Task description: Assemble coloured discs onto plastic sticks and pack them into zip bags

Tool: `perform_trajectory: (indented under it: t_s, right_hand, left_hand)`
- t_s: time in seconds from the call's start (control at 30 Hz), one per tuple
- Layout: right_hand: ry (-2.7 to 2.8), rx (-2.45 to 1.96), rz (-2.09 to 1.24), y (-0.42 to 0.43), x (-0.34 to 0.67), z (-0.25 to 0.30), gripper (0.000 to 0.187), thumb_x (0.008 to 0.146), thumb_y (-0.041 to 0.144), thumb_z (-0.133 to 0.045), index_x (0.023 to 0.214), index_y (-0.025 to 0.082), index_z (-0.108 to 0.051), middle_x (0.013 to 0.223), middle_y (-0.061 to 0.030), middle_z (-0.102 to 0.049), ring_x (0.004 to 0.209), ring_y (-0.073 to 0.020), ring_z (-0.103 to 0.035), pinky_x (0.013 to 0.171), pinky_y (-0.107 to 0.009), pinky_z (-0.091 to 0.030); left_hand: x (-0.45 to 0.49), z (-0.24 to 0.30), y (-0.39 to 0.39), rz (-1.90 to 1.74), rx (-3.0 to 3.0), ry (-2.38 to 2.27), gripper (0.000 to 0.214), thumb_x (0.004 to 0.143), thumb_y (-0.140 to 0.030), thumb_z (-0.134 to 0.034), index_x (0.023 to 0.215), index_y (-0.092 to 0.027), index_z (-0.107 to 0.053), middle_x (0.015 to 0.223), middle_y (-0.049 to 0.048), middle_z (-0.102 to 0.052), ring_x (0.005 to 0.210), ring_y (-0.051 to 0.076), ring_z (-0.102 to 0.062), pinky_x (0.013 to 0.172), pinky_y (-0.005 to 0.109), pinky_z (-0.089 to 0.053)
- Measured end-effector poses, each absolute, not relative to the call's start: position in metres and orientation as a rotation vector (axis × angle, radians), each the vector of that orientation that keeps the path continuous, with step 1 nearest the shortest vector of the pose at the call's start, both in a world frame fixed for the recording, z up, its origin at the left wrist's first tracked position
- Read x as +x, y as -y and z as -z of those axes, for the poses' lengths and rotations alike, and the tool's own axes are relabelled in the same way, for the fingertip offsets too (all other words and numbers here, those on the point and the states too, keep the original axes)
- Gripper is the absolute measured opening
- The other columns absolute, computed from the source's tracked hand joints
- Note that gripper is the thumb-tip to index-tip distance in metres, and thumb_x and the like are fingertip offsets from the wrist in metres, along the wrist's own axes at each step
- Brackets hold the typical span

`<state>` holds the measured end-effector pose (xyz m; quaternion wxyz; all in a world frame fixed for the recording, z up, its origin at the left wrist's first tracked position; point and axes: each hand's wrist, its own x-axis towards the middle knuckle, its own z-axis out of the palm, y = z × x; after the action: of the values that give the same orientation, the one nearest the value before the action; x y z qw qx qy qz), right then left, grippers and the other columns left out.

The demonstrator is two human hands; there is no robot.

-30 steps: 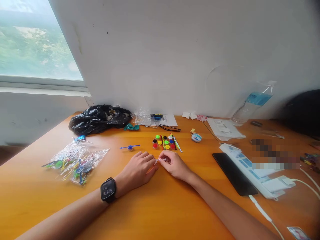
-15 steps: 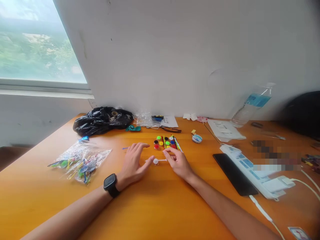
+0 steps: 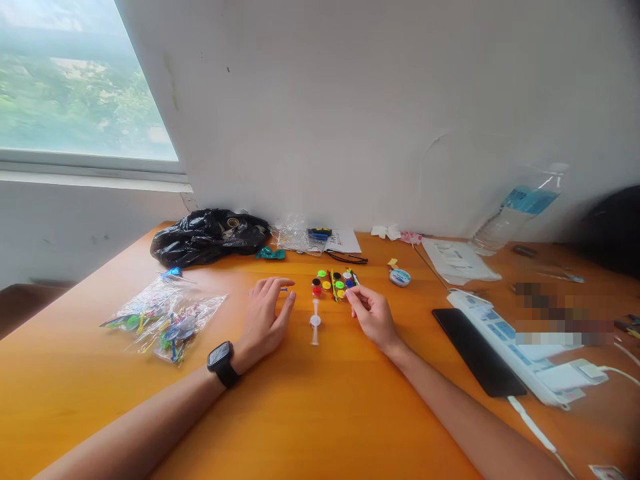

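On the table between my hands lies a white round piece (image 3: 315, 321) with two thin pale arms, one pointing away from me and one toward me. To its left rests my left hand (image 3: 267, 313), open, thumb and fingers apart, with a small blue stick (image 3: 283, 289) partly hidden behind the fingers. My right hand (image 3: 373, 313) is to the right of the white piece, fingertips pinched together; whatever they hold, if anything, is too small to make out. Just beyond the white piece sit several small round coloured pieces (image 3: 327, 285), with a thin yellow strip (image 3: 335, 285) among them.
Clear bags of colourful parts (image 3: 173, 327) lie left, before a black plastic bag (image 3: 210, 237). A round white container (image 3: 399, 277) stands behind my right hand. Farther right are a phone (image 3: 477, 350), a power strip (image 3: 505, 343) and a plastic bottle (image 3: 520, 207).
The white piece has turned from lying crosswise to pointing away from me. Both hands have drawn apart from it, the left to the left, the right to the right.
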<state>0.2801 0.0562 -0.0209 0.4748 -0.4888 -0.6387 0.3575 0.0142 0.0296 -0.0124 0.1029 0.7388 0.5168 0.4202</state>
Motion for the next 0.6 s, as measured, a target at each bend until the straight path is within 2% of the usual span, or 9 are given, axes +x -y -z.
perform_trajectory:
  t_s: [0.17,0.37,0.6]
  right_hand:
    - [1.678,-1.249,-0.793,-0.052,0.277,0.022,0.043,0.099,0.059,-0.059,0.088,0.02,-0.069,0.073,-0.0039,-0.064,0.063,-0.0185,-0.057,0.058,-0.03,-0.044]
    - [1.735,-1.231,-0.786,-0.051,0.276,0.024,0.04,0.102,0.056,-0.057,0.084,0.021,-0.065,0.067,-0.0002,-0.055,0.062,-0.0172,-0.053,0.058,-0.029,-0.04]
    - [1.756,-1.235,-0.812,-0.05,0.275,0.022,0.041,0.102,0.055,-0.055,0.085,0.02,-0.068,0.065,0.0006,-0.055,0.061,-0.0168,-0.054,0.058,-0.029,-0.04]
  left_hand:
    - [0.001,0.016,-0.044,-1.205,2.211,-1.735,0.024,0.111,-0.042,-0.044,0.117,-0.027,-0.062,0.12,0.0074,-0.071,0.122,0.032,-0.057,0.104,0.051,-0.043]
    - [-0.01,0.021,-0.057,-1.126,2.061,-1.804,0.036,0.111,-0.049,-0.036,0.109,-0.025,-0.063,0.113,0.0076,-0.073,0.111,0.032,-0.063,0.098,0.048,-0.048]
    - [-0.005,0.018,-0.053,-1.024,2.014,-1.74,0.042,0.111,-0.055,-0.037,0.118,-0.023,-0.063,0.119,0.0087,-0.075,0.115,0.031,-0.065,0.099,0.047,-0.051]
